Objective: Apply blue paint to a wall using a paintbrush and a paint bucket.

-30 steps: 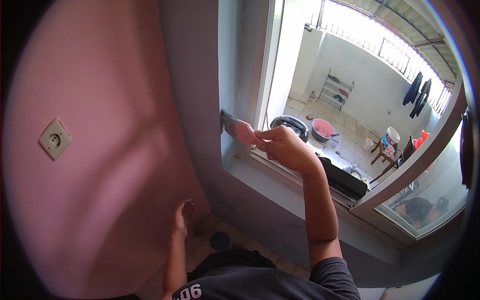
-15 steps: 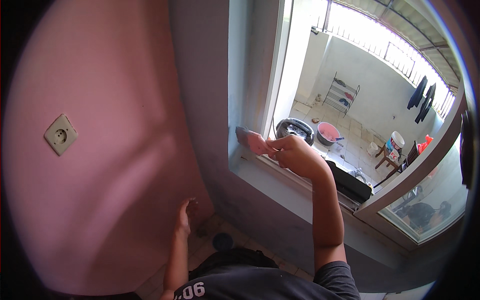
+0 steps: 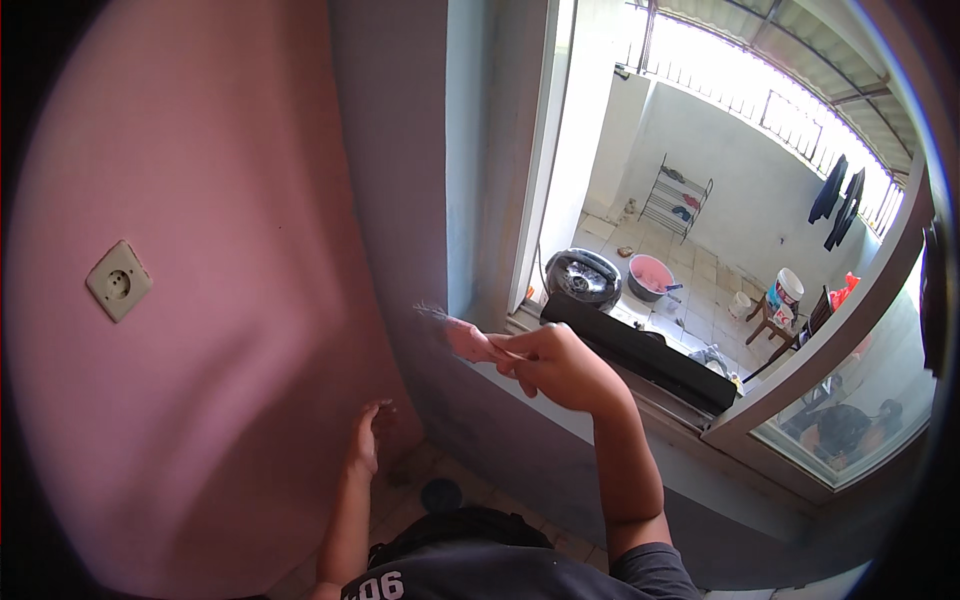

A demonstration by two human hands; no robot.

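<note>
My right hand (image 3: 556, 368) grips a flat paintbrush (image 3: 466, 340), its head smeared pink. The splayed dark bristles point left, at the edge where the grey-blue wall (image 3: 390, 190) turns into the window recess; whether they touch it I cannot tell. Below and to the left, my left hand (image 3: 373, 432) is raised with its fingers stretched out, holding nothing, in front of the pink wall (image 3: 220, 400).
A long black bar-shaped object (image 3: 640, 352) lies along the open window. Outside stand a pink-and-grey basin (image 3: 652, 275), a shoe rack (image 3: 676, 200) and a wooden stool (image 3: 772, 318). A socket (image 3: 118, 282) is on the pink wall; a blue bucket (image 3: 441, 493) is below.
My right hand has moved left and down with the paintbrush, from inside the window recess to its outer edge. My left hand stays much the same.
</note>
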